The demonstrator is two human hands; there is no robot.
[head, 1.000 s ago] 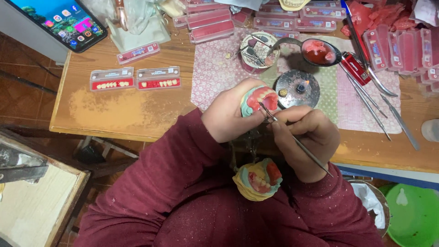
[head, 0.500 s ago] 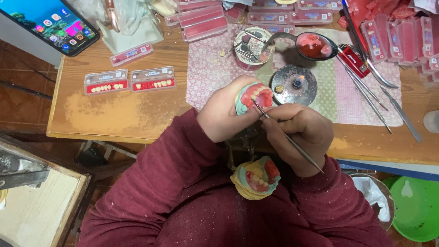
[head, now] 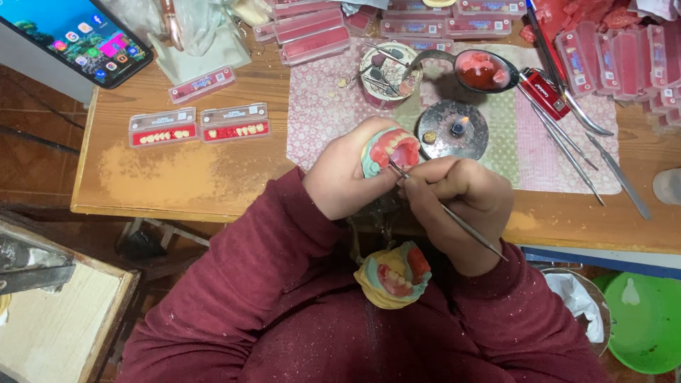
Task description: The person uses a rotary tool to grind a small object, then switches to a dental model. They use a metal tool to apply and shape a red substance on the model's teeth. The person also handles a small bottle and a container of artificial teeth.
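Head view puts the wooden bench (head: 213,177) across the top, its near edge at the person's chest. Left hand (head: 344,177) grips a denture model (head: 390,147) just above that edge; pink wax and teeth are already set, trimming seems unfinished. Right hand (head: 461,206) pinches a thin metal carver (head: 454,216), tip hidden

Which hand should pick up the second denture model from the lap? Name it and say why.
Neither is free, but the left hand suits better: it only cradles the denture model, while the right hand grips the thin metal tool working on it. The second model lies between both forearms.
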